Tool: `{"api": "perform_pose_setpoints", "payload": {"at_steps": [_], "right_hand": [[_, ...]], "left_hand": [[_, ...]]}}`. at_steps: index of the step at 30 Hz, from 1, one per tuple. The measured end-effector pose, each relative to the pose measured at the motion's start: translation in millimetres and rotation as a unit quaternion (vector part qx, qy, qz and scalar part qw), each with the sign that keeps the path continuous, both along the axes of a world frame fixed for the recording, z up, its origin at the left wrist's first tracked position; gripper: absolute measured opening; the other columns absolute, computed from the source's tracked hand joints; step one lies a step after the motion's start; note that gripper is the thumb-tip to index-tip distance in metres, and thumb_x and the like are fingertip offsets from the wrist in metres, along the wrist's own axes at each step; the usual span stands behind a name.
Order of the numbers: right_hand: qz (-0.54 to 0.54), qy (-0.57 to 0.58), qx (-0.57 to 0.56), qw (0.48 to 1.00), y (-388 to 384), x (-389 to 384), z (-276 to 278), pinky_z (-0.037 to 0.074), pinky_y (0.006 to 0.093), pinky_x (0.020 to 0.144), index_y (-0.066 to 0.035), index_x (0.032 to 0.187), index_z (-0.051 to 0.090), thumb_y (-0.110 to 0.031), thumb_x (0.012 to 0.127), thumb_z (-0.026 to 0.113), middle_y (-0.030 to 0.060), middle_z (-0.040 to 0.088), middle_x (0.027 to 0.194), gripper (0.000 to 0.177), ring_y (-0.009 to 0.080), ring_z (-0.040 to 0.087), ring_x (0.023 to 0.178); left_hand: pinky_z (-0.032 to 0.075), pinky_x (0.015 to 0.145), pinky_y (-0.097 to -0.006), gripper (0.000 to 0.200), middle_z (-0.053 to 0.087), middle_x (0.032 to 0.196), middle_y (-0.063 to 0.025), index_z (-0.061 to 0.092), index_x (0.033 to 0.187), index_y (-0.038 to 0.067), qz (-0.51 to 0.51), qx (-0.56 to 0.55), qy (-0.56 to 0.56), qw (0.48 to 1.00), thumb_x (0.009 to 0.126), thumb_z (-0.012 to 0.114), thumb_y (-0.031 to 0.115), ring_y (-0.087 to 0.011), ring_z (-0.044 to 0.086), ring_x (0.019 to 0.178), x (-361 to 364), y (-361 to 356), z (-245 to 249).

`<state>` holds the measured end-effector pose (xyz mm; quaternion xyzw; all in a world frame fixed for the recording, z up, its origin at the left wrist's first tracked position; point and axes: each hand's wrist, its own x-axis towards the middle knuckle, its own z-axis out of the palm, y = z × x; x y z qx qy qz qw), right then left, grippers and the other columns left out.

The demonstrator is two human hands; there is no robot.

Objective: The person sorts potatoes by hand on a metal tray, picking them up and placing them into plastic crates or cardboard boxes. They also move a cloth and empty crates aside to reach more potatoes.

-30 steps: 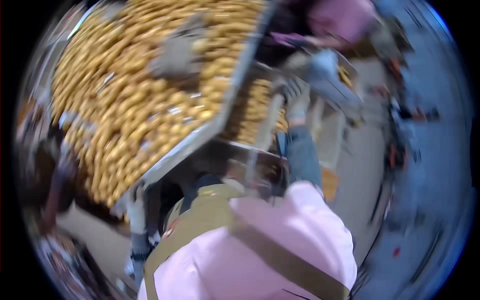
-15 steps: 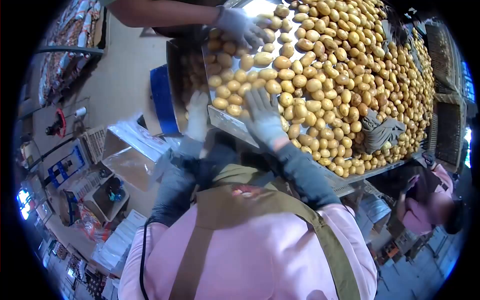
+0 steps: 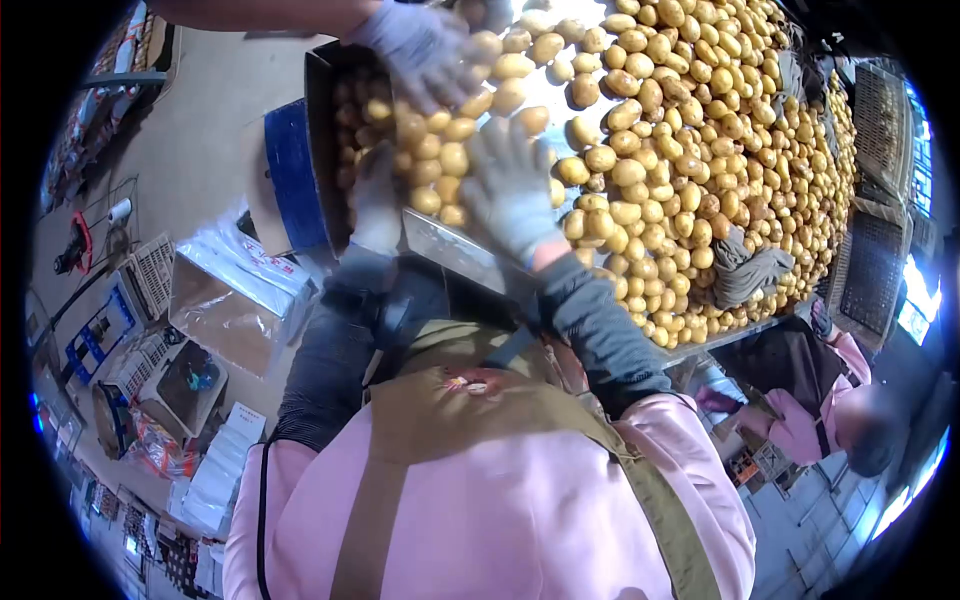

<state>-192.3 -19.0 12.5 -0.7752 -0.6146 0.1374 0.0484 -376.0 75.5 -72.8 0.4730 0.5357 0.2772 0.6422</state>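
Note:
Many yellow potatoes point(image 3: 630, 172) lie over a metal sorting table point(image 3: 455, 245), whose raised lip is in front of me. My right hand point(image 3: 512, 190), in a pale glove, rests flat with fingers spread against potatoes by the table's outlet. Beside the outlet, my gloved left hand point(image 3: 378, 205) has its fingers stretched along the near side of a box point(image 3: 298, 180) with a blue outer wall. More potatoes are inside that box. Motion blurs the fingertips of both hands. Across the outlet, a co-worker's gloved hand point(image 3: 420, 50) is spread over potatoes.
A grey cloth point(image 3: 745, 268) lies among the potatoes at right. Another person in pink point(image 3: 800, 420) is beyond the table's right end, near stacked crates point(image 3: 870, 270). On the floor at left are a plastic-lined carton point(image 3: 235, 300) and a grey bin point(image 3: 185, 385).
My right hand and the co-worker's hand have swept left, moving potatoes toward the box. Bare metal shows where some lay, and more potatoes are visible in the box. The camera view has shifted.

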Motion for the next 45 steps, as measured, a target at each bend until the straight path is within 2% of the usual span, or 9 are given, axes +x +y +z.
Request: {"api": "perform_pose_setpoints", "payload": {"at_steps": [3, 8, 13, 18, 22, 25, 31, 38, 45], "right_hand": [[-0.019, -0.008, 0.055, 0.998, -70.3, -14.8, -11.4, 0.023, 0.0591, 0.116, -0.010, 0.142, 0.051, -0.041, 0.085, 0.068, 0.0140, 0.041, 0.154, 0.067, 0.0344, 0.035, 0.142], [-0.004, 0.051, 0.098, 0.994, -53.0, -11.5, -2.6, 0.029, 0.0506, 0.115, -0.004, 0.122, 0.065, -0.034, 0.087, 0.066, 0.0142, 0.053, 0.140, 0.046, 0.0320, 0.040, 0.137], [-0.120, -0.008, 0.239, 0.964, 3.7, 110.5, -10.7, 0.048, 0.0448, 0.073, -0.011, 0.087, 0.063, -0.017, 0.088, 0.062, 0.0096, 0.061, 0.080, 0.005, 0.0306, 0.058, 0.076], [-0.020, -0.179, 0.046, 0.983, 71.0, 161.6, -49.3, 0.052, 0.0438, 0.087, -0.012, 0.105, 0.069, -0.023, 0.082, 0.066, 0.0109, 0.070, 0.104, 0.026, 0.0335, 0.063, 0.104], [-0.130, -0.014, 0.257, 0.958, 31.7, 136.7, -8.8, 0.052, 0.0424, 0.081, -0.011, 0.100, 0.070, -0.030, 0.082, 0.074, 0.0095, 0.070, 0.092, 0.026, 0.0313, 0.064, 0.094], [-0.132, 0.303, 0.028, 0.943, -31.2, 48.6, 39.6, 0.050, 0.0459, 0.082, -0.002, 0.108, 0.066, -0.038, 0.084, 0.072, 0.0194, 0.066, 0.091, 0.043, 0.0392, 0.063, 0.089], [0.011, -0.053, 0.029, 0.998, -82.4, 14.6, -23.7, 0.023, 0.0660, 0.114, -0.023, 0.143, 0.052, -0.044, 0.093, 0.061, 0.0048, 0.047, 0.151, 0.055, 0.0331, 0.039, 0.142], [-0.114, -0.085, 0.156, 0.977, 29.9, 73.5, -58.5, 0.021, 0.0649, 0.114, -0.018, 0.147, 0.048, -0.047, 0.095, 0.057, 0.0077, 0.043, 0.155, 0.060, 0.0335, 0.036, 0.144], [-0.060, 0.079, 0.126, 0.987, -81.9, 6.1, -22.1, 0.031, 0.0548, 0.114, -0.007, 0.141, 0.051, -0.026, 0.088, 0.068, 0.0159, 0.052, 0.145, 0.059, 0.0354, 0.048, 0.132]], "left_hand": [[0.048, 0.100, -0.0348, 0.044, 0.058, 0.130, -0.0144, 0.052, 0.139, 0.005, 0.095, -0.152, -0.222, 0.958, 0.102, 0.057, 0.027, -0.0255, 0.056, 0.120, 9.6, -10.9, 45.7], [0.050, 0.093, -0.0313, 0.062, 0.058, 0.135, -0.0157, 0.033, 0.151, -0.001, -0.076, 0.206, 0.230, 0.948, 0.102, 0.056, 0.029, -0.0222, 0.060, 0.113, -11.4, -46.9, -29.5], [0.048, 0.095, -0.0316, 0.055, 0.058, 0.133, -0.0149, 0.045, 0.144, -0.003, 0.129, -0.167, -0.085, 0.974, 0.103, 0.057, 0.031, -0.0214, 0.059, 0.114, -17.1, -27.0, 13.6], [0.045, 0.102, -0.0338, 0.052, 0.057, 0.133, -0.0184, 0.045, 0.144, -0.004, 0.073, 0.176, 0.107, 0.976, 0.103, 0.055, 0.026, -0.0234, 0.056, 0.120, 1.3, -52.8, 48.9], [0.049, 0.096, -0.0315, 0.044, 0.066, 0.121, -0.0132, 0.048, 0.142, -0.001, -0.014, 0.058, 0.003, 0.998, 0.105, 0.051, 0.024, -0.0199, 0.062, 0.110, -13.2, -78.7, 51.0], [0.053, 0.081, -0.0257, 0.039, 0.065, 0.116, -0.0084, 0.054, 0.137, 0.002, -0.002, -0.135, -0.207, 0.969, 0.106, 0.050, 0.026, -0.0139, 0.063, 0.097, 22.9, -91.4, 105.4], [0.036, 0.045, -0.0116, 0.036, 0.062, 0.099, -0.0020, 0.058, 0.131, -0.001, -0.028, -0.226, -0.118, 0.967, 0.103, 0.059, 0.021, -0.0027, 0.052, 0.060, -5.2, -87.3, 82.2], [0.051, 0.074, -0.0249, 0.032, 0.070, 0.112, -0.0087, 0.061, 0.129, -0.001, -0.070, 0.072, -0.025, 0.995, 0.100, 0.062, 0.014, -0.0092, 0.062, 0.084, 12.8, -52.0, 51.2], [0.055, 0.065, -0.0504, 0.028, 0.070, 0.092, -0.0158, 0.061, 0.105, 0.010, -0.374, 0.388, 0.475, 0.695, 0.095, 0.054, 0.035, -0.0369, 0.070, 0.078, 94.2, 10.3, 3.1]]}}
